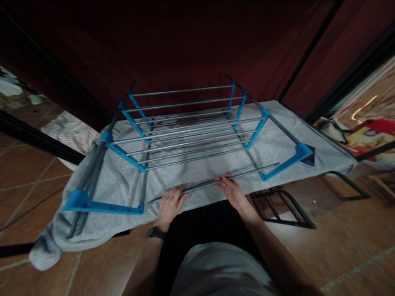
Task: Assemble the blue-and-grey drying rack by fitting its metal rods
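Note:
A thin grey metal rod (pixel 200 186) lies crosswise in front of me, slightly slanted, its right end higher in the view. My left hand (pixel 170 204) is closed over its left part, with a dark watch band at the wrist. My right hand (pixel 231 190) grips the same rod nearer its middle, thumb and fingers around it. Beyond my hands stands a partly built drying rack (pixel 185 132) of grey tubes and blue plastic brackets. The rod's right end is close to the front right blue bracket (pixel 285 163); the front left blue bracket (pixel 105 205) is bare of a crossbar.
A grey blanket (pixel 121 181) covers the surface under the rack. Loose grey tubes (pixel 92 172) lean along the left side. A dark flat device (pixel 308 158) lies by the right bracket. Below right is a black metal ladder-like frame (pixel 282 209). Dark red fabric (pixel 185 45) hangs behind.

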Available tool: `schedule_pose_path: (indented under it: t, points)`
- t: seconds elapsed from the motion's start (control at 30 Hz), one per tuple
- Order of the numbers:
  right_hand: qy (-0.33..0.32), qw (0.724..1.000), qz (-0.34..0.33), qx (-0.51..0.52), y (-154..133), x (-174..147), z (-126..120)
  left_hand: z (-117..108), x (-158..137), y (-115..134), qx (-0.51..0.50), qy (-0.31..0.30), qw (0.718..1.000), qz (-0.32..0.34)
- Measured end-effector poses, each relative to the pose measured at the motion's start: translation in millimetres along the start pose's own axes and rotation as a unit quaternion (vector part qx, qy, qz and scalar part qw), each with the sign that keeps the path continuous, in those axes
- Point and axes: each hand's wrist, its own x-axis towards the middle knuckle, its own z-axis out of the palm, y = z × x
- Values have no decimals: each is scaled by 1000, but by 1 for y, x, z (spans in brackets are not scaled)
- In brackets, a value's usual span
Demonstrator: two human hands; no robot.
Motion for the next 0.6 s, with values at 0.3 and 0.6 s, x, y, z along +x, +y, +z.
schedule_pose_path:
  t: [0.3, 0.6]
  points:
    - [-54, 996, 16, -64, 5, -15, 22, -8, 13, 34, -40, -12, 999, 18]
    - [-108, 987, -19, -117, -1, -28, 52, -24, 34, 65, -73, 4, 997, 10]
